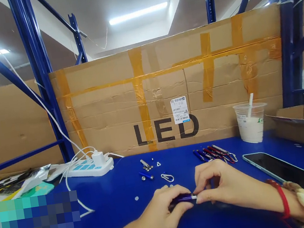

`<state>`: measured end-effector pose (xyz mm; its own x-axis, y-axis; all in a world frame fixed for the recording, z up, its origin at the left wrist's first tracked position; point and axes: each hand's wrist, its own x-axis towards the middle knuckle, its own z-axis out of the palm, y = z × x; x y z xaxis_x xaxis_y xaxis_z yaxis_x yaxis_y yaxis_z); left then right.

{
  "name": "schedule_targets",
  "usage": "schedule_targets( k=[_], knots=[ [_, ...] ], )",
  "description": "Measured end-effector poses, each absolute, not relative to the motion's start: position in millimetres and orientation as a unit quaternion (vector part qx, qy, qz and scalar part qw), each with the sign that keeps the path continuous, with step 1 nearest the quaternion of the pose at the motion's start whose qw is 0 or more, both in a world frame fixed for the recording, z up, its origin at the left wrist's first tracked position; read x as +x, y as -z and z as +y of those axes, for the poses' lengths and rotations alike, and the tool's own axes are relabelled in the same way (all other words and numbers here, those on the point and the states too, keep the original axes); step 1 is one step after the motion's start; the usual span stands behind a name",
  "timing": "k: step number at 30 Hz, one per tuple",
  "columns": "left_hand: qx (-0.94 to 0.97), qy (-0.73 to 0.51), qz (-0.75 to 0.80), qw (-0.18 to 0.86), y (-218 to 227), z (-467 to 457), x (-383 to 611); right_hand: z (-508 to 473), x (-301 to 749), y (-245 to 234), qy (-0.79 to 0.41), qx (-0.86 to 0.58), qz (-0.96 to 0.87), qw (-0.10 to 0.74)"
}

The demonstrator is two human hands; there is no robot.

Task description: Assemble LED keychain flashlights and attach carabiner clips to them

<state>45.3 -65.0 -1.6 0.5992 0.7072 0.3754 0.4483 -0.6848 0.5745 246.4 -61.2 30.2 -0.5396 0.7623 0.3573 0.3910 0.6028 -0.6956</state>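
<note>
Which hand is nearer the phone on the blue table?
Right. The right hand lies just left of the phone; the left hand is farther left, past the small blue tube both grip.

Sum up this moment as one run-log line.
left hand: grips blue tube | right hand: pinches its metal end | nearby: loose parts, row of tubes | surface: blue table

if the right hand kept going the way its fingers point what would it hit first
The right hand points left, fingertips on the small blue tube. Going on, it would most likely run into the left hand gripping the tube's other end; nothing else seems to lie between.
</note>
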Motion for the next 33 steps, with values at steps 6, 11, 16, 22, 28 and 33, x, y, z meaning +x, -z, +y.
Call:
schedule_targets(
  k=[6, 11, 16, 22, 28, 33],
  knots=[
    [0.905, -0.315, 0.257, 0.125, 1.5, -66.8, 44.2, -57.7, 250.1, -29.9, -0.208, -0.362, -0.853, 0.312],
    [0.905, -0.365, 0.213, 0.036, 4.4, -66.4, 45.3, -64.5, 249.9, -26.7, -0.137, -0.268, -0.889, 0.344],
    [0.901, -0.393, 0.184, -0.026, 7.5, -65.2, 46.3, -77.9, 250.1, -22.0, 0.001, -0.244, -0.914, 0.323],
    [0.920, -0.346, 0.180, -0.049, 8.8, -65.9, 44.8, -84.8, 248.2, -15.7, 0.075, -0.274, -0.931, 0.230],
    [0.922, -0.327, 0.186, -0.086, 7.0, -68.5, 44.1, -87.1, 240.8, -12.0, -0.067, -0.317, -0.912, 0.251],
    [0.919, -0.322, 0.193, -0.121, 7.5, -68.8, 44.4, -89.0, 236.6, -13.6, -0.166, -0.342, -0.885, 0.268]
  ],
)
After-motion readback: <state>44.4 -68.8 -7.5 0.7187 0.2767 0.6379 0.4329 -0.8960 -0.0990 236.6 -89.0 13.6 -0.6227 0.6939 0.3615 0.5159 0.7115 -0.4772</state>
